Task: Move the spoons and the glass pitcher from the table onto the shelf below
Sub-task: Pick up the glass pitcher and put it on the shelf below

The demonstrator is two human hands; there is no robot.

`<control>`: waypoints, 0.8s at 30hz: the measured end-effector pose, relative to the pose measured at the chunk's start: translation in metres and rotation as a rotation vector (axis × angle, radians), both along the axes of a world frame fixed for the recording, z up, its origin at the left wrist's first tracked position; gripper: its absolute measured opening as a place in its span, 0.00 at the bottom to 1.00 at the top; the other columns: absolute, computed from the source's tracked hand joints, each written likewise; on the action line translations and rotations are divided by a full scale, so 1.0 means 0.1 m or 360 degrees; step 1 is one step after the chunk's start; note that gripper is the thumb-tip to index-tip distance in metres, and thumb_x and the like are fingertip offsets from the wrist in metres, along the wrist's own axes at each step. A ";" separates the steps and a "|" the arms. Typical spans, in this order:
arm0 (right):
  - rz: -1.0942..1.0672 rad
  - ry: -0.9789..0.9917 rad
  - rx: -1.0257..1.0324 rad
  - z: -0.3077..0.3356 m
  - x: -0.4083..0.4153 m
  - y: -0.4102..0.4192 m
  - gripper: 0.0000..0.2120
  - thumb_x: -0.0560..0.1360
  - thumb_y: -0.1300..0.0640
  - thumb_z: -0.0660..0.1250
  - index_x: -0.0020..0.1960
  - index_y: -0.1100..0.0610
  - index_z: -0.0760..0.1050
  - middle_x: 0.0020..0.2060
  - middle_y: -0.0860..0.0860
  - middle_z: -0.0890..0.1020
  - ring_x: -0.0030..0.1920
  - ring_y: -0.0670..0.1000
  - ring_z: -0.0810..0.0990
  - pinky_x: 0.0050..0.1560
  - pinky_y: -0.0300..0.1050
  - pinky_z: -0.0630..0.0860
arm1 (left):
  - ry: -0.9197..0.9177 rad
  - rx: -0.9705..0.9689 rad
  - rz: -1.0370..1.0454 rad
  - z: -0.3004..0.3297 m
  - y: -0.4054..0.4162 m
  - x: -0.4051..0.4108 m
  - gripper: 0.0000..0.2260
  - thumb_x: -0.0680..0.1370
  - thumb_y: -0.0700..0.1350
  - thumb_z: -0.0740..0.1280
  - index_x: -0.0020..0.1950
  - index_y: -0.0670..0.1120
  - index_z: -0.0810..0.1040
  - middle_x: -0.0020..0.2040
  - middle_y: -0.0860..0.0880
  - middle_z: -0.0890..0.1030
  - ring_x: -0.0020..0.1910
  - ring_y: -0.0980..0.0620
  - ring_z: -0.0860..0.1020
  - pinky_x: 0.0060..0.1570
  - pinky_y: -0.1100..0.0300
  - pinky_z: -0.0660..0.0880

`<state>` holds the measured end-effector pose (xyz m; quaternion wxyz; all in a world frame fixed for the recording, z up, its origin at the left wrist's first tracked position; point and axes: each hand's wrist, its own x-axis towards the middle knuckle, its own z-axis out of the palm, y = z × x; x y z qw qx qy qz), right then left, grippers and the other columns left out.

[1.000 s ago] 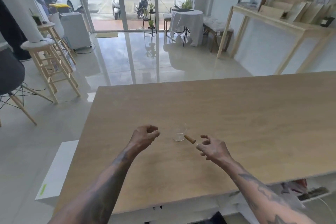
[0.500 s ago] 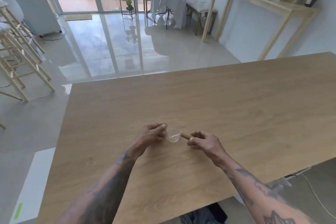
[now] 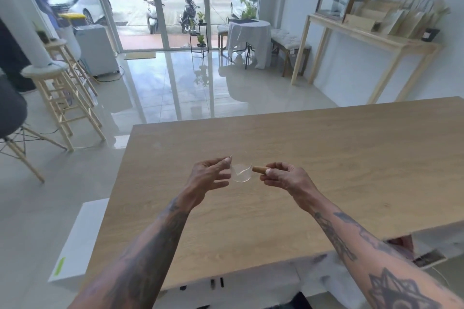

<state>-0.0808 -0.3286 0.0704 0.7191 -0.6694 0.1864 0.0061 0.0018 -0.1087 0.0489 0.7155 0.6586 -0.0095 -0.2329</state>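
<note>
Glass pitcher (image 3: 241,173): small and clear, held between my two hands above the wooden table (image 3: 326,158); it looks lifted off the top, though whether it has fully left the wood I cannot tell for certain
Wooden handle (image 3: 259,169): a short brown stub sticking out of the pitcher's side toward my right hand
Right hand (image 3: 286,178): thumb and fingers closed around the far end of the handle, carrying the pitcher
Left hand (image 3: 209,177): fingers curled, thumb and forefinger touching the pitcher's rim at the spout side, steadying it
Forearms: both tattooed, reaching in from the near edge of the table and converging on the pitcher
Table: bare pale wood all around my hands
Spoons: none to be made out anywhere near my hands
Below my right arm: a white lower level under the table's near edge, with some dark and reddish things I cannot identify
Beyond my hands: glossy tiled floor, wooden stools (image 3: 62,98) off to my left, glass doors straight ahead
</note>
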 end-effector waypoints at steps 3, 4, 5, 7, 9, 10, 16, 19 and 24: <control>0.0084 -0.0096 0.0024 0.25 -0.29 0.05 0.13 0.76 0.67 0.67 0.59 0.71 0.74 0.49 0.64 0.81 0.49 0.59 0.83 0.51 0.45 0.82 | -0.0072 -0.0041 0.0062 0.30 0.08 -0.37 0.16 0.78 0.46 0.72 0.63 0.40 0.83 0.57 0.40 0.84 0.51 0.37 0.83 0.55 0.44 0.82; 0.0113 -0.0127 0.0021 0.32 -0.41 0.07 0.14 0.76 0.68 0.67 0.59 0.72 0.74 0.49 0.64 0.81 0.49 0.59 0.83 0.52 0.46 0.82 | -0.0094 -0.0056 0.0086 0.38 0.11 -0.52 0.16 0.78 0.45 0.72 0.63 0.39 0.82 0.58 0.39 0.84 0.50 0.37 0.83 0.56 0.44 0.82; 0.0141 -0.0156 0.0018 0.38 -0.54 0.09 0.14 0.76 0.68 0.67 0.60 0.72 0.73 0.49 0.64 0.81 0.49 0.60 0.82 0.53 0.47 0.81 | -0.0115 -0.0069 0.0110 0.45 0.14 -0.68 0.16 0.78 0.45 0.72 0.63 0.38 0.82 0.58 0.39 0.84 0.49 0.38 0.83 0.56 0.45 0.82; 0.0189 -0.0197 0.0017 0.48 -0.82 0.14 0.14 0.76 0.68 0.66 0.60 0.72 0.73 0.49 0.64 0.80 0.50 0.60 0.82 0.55 0.49 0.80 | -0.0147 -0.0093 0.0150 0.55 0.20 -1.02 0.16 0.78 0.44 0.72 0.63 0.38 0.82 0.57 0.39 0.84 0.48 0.38 0.83 0.54 0.49 0.83; 0.0226 -0.0216 0.0018 0.52 -1.12 0.18 0.14 0.76 0.68 0.67 0.60 0.72 0.73 0.48 0.64 0.81 0.50 0.61 0.82 0.57 0.52 0.80 | -0.0162 -0.0115 0.0182 0.59 0.25 -1.37 0.16 0.78 0.44 0.72 0.62 0.37 0.82 0.57 0.38 0.84 0.49 0.37 0.83 0.52 0.50 0.84; 0.0240 -0.0218 0.0022 0.52 -1.27 0.19 0.14 0.76 0.68 0.67 0.60 0.72 0.73 0.47 0.64 0.81 0.50 0.61 0.82 0.58 0.53 0.79 | -0.0164 -0.0124 0.0195 0.60 0.28 -1.54 0.16 0.78 0.44 0.72 0.62 0.37 0.82 0.57 0.38 0.84 0.49 0.36 0.83 0.51 0.51 0.84; 0.0292 -0.0105 0.0122 0.20 -2.05 0.21 0.14 0.76 0.68 0.67 0.60 0.71 0.73 0.45 0.61 0.83 0.45 0.58 0.85 0.50 0.46 0.83 | -0.0040 -0.0124 0.0280 0.29 0.32 -2.45 0.15 0.77 0.43 0.72 0.62 0.37 0.82 0.55 0.39 0.84 0.49 0.36 0.83 0.50 0.52 0.84; 0.0321 0.0006 0.0187 -0.12 -2.34 0.23 0.12 0.76 0.69 0.67 0.59 0.69 0.73 0.43 0.59 0.84 0.41 0.54 0.85 0.49 0.44 0.83 | 0.0086 -0.0101 0.0311 -0.03 0.32 -2.80 0.15 0.78 0.42 0.72 0.62 0.37 0.82 0.55 0.39 0.84 0.50 0.37 0.83 0.51 0.53 0.84; 0.0284 0.0199 0.0283 -0.81 -2.68 0.25 0.11 0.75 0.69 0.68 0.57 0.67 0.74 0.48 0.64 0.83 0.45 0.58 0.85 0.48 0.44 0.84 | 0.0334 -0.0023 0.0385 -0.72 0.34 -3.25 0.17 0.78 0.41 0.72 0.65 0.35 0.80 0.60 0.33 0.82 0.53 0.33 0.82 0.51 0.49 0.83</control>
